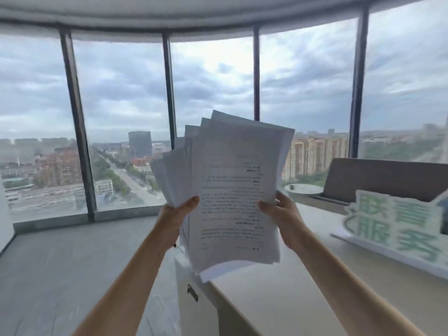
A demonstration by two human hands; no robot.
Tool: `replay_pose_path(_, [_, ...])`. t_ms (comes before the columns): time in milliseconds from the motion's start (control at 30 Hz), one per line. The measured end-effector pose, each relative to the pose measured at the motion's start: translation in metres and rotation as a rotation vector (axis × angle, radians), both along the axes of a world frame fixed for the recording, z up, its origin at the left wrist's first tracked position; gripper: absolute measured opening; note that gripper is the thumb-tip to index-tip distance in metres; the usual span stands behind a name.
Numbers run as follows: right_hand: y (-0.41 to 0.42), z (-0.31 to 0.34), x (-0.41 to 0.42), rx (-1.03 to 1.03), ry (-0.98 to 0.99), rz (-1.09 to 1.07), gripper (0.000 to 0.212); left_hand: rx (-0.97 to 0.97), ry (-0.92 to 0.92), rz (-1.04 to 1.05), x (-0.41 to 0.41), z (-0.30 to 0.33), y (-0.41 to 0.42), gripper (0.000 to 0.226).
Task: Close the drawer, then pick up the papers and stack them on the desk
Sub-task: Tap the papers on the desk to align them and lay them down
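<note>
A fanned bundle of printed white papers point(230, 190) is held upright in the air in front of the windows. My left hand point(175, 214) grips its left edge, thumb on the front sheet. My right hand point(282, 212) grips the right edge the same way. The sheets are uneven, with several corners sticking out at the top left. The beige desk point(291, 287) lies below and to the right of the papers. At the desk's left end a white drawer front point(186, 282) with a small metal handle point(192, 292) shows beneath the papers; whether it is fully shut cannot be told.
A white sign with green characters point(397, 231) stands on the desk at right. Behind it are a grey panel point(385, 178) and a round white object point(304, 189). Curved floor-to-ceiling windows with dark mullions point(77, 127) face a city. Grey floor point(72, 263) spreads to the left.
</note>
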State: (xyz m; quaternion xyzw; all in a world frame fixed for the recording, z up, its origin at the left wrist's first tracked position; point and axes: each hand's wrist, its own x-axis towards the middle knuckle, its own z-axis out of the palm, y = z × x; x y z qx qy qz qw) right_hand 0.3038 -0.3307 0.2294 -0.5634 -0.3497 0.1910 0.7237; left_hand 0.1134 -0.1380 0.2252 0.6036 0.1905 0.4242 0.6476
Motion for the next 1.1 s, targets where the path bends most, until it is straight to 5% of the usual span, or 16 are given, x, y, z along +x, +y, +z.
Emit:
replay_pose_path(467, [-0.169,-0.040,0.084,-0.034,0.050,-0.506,0.049,0.024,0.002,-0.354,0.180,-0.032,-0.122,0.044])
replay_pose_path(867, [-0.186,-0.086,0.162,-0.059,0.097,-0.554,0.047,-0.001,0.020,-0.577,0.296,-0.070,-0.136,0.049])
replay_pose_path(1100, [-0.206,-0.062,0.155,-0.050,-0.055,-0.545,0.052,0.060,-0.012,-0.620,0.292,-0.060,-0.156,0.042])
